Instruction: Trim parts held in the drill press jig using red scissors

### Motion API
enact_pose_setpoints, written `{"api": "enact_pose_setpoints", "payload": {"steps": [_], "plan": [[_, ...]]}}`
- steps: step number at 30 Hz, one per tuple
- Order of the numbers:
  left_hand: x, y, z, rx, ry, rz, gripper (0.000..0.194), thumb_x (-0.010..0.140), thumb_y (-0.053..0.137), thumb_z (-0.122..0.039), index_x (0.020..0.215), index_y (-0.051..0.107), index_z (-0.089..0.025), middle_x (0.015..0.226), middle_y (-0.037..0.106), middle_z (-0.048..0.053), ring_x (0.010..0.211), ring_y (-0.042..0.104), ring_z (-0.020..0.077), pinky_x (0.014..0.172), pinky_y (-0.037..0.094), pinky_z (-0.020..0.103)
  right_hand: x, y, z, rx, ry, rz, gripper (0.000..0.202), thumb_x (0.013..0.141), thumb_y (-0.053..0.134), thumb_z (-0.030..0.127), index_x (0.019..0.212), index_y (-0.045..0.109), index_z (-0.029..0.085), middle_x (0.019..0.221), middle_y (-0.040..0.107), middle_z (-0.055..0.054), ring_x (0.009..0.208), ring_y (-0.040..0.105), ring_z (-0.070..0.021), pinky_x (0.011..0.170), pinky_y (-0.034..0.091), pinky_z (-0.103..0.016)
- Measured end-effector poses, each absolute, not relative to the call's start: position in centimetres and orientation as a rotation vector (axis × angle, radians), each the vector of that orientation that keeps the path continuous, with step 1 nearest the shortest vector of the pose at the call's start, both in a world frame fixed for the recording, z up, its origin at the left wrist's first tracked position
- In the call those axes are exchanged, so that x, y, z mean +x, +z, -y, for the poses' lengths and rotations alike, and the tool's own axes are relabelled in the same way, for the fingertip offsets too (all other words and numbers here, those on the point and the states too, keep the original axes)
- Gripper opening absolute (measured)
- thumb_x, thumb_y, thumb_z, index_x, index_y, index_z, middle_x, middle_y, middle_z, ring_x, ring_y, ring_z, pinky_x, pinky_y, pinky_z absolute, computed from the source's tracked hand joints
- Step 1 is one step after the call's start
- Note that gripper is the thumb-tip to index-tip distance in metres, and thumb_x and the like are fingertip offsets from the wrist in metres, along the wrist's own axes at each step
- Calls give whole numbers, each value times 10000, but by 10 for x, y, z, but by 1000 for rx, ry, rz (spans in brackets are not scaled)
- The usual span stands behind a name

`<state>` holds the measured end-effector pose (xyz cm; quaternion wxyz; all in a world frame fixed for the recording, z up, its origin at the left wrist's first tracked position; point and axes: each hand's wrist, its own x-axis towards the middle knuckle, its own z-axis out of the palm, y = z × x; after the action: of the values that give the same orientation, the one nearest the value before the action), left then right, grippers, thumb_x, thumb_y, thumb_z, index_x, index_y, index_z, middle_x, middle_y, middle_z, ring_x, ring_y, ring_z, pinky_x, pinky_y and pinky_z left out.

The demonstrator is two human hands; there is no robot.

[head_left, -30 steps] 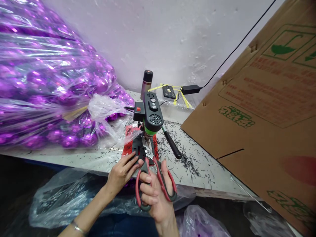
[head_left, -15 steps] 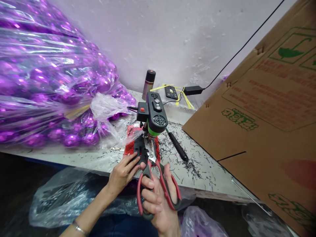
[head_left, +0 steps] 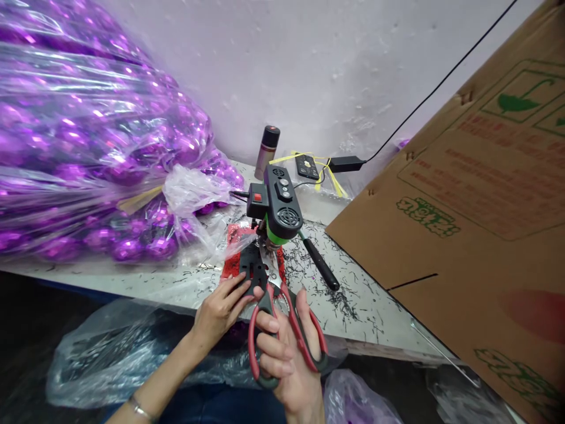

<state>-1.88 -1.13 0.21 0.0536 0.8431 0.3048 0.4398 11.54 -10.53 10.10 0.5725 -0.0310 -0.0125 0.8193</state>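
A pair of scissors [head_left: 274, 278] with red and black handles is in my right hand [head_left: 286, 353], whose fingers and thumb are through the loops. The handles stand apart, and the blades point away under the head of a small black and green bench drill [head_left: 286, 207]. What the blade tips touch is hidden beneath the head. My left hand [head_left: 218, 309] rests its stretched fingers on the near end of the drill's black base [head_left: 253, 270], with the thumb close beside the scissors. Under the base lies a red mat [head_left: 230, 266].
A clear bag of shiny purple balls [head_left: 132, 147] fills the left. A tilted cardboard box [head_left: 463, 247] blocks the right. Black scraps [head_left: 346, 300] litter the white table. A black lever handle [head_left: 322, 265], a spray can [head_left: 267, 152] and a power adapter [head_left: 346, 164] are near the drill.
The scissors and my right hand have shifted very slightly right with the drill in view. My left hand stays on the base, and the grip is the same.
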Motion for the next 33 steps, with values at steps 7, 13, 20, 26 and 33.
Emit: {"api": "enact_pose_setpoints", "payload": {"steps": [7, 13, 20, 26, 33], "plan": [[-20, 0, 11, 2525, 1320, -929, 287, 984, 443, -250, 1191, 634, -193, 1208, 672, 105, 1052, 677, 201, 919, 576, 338, 113, 102, 102, -133, 1889, 42, 617, 928, 405, 650, 1186, 541, 107, 738, 484, 38, 437, 252, -6, 370, 224, -106], [-22, 4, 11, 2519, 1279, -915, 289, 972, 473, -253, 1208, 633, -207, 1216, 669, 97, 1059, 674, 205, 925, 575, 343, 107, 105, 106, -181, 1885, 77, 605, 916, 432, 647, 1187, 537, 117, 736, 457, 52, 433, 199, -18, 354, 159, -130], [-23, 4, 11, 2486, 1262, -919, 301, 970, 471, -258, 1223, 631, -226, 1236, 663, 80, 1059, 672, 203, 925, 579, 339, 108, 108, 105, -227, 1874, 55, 635, 904, 414, 684, 1191, 536, 131, 737, 437, 54, 446, 185, -21, 368, 127, -128], [-19, 2, 11, 2527, 1332, -955, 266, 964, 505, -270, 1175, 647, -193, 1195, 682, 97, 1040, 683, 201, 912, 581, 333, 109, 99, 111, -186, 1877, 54, 678, 909, 406, 679, 1230, 523, 93, 750, 449, 48, 442, 206, -17, 368, 165, -134], [-22, 6, 12, 2545, 1278, -917, 292, 982, 436, -231, 1203, 623, -192, 1209, 670, 109, 1046, 677, 206, 906, 586, 340, 104, 105, 96, -214, 1850, 54, 687, 896, 361, 723, 1182, 549, 127, 732, 434, 57, 446, 184, -29, 383, 176, -149]]}}
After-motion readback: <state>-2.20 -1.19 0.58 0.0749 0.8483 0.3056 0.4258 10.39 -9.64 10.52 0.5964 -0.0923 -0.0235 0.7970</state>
